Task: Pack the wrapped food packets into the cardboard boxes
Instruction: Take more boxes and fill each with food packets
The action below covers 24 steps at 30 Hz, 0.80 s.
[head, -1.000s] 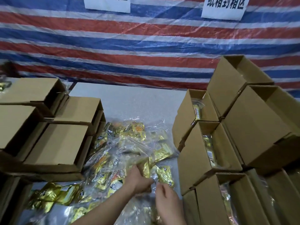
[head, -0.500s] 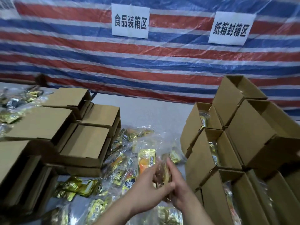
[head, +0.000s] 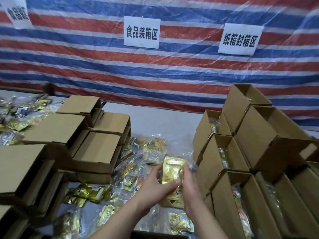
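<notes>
Both hands, left hand [head: 156, 184] and right hand [head: 190, 187], grip gold packet [head: 172, 171] lower centre, lifted clear of pile for open boxes [head: 222, 152] at right.

I have one view only, a wide-angle camera on the wearer's head, looking forward and down across the grey worktop [head: 155, 121] toward the red, white and blue striped tarpaulin [head: 172, 80] behind it. It sits close: both forearms enter from my bottom edge, and brown cardboard boxes [head: 222, 161] crowd both sides.
</notes>
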Each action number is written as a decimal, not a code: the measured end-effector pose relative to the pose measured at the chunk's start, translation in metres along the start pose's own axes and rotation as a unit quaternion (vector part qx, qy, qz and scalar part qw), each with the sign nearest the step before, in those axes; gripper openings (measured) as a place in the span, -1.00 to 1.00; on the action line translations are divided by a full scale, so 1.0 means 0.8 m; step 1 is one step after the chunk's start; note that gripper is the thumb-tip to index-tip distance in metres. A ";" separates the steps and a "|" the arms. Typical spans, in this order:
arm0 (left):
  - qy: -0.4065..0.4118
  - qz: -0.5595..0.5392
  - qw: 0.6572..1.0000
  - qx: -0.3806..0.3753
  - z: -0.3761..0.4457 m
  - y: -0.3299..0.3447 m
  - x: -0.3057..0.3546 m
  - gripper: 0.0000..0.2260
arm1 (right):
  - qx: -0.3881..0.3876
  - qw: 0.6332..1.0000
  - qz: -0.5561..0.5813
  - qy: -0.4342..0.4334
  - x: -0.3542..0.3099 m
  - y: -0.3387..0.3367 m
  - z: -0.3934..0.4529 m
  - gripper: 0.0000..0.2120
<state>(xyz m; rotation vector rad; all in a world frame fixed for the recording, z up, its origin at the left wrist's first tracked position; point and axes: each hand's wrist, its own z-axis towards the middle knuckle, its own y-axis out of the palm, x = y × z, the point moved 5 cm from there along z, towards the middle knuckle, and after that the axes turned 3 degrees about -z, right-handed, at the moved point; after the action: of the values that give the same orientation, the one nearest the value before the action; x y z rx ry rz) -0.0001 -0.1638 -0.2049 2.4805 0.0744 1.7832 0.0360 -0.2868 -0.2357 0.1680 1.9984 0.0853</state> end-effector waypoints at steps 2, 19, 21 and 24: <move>0.025 -0.008 1.000 0.005 -0.004 0.004 0.001 -0.53 | 0.050 0.992 -0.091 -0.077 -0.015 0.003 -0.004 -0.67; 0.008 0.257 0.965 -0.057 -0.042 -0.055 -0.015 -0.52 | -0.111 0.990 0.062 0.063 0.001 -0.036 -0.051 -0.53; -0.006 0.330 0.942 -0.057 -0.052 -0.086 -0.054 -0.51 | -0.111 0.991 0.057 0.053 0.002 -0.052 -0.054 -0.55; -0.053 0.393 0.915 -0.079 -0.070 -0.113 -0.123 -0.45 | -0.156 0.988 -0.013 0.008 0.001 -0.056 -0.066 -0.55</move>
<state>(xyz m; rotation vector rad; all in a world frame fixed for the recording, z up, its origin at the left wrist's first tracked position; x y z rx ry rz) -0.0837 -0.0801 -0.2890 2.6615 -1.1773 1.7408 -0.0159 -0.3303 -0.2206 -0.0614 1.9739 0.3811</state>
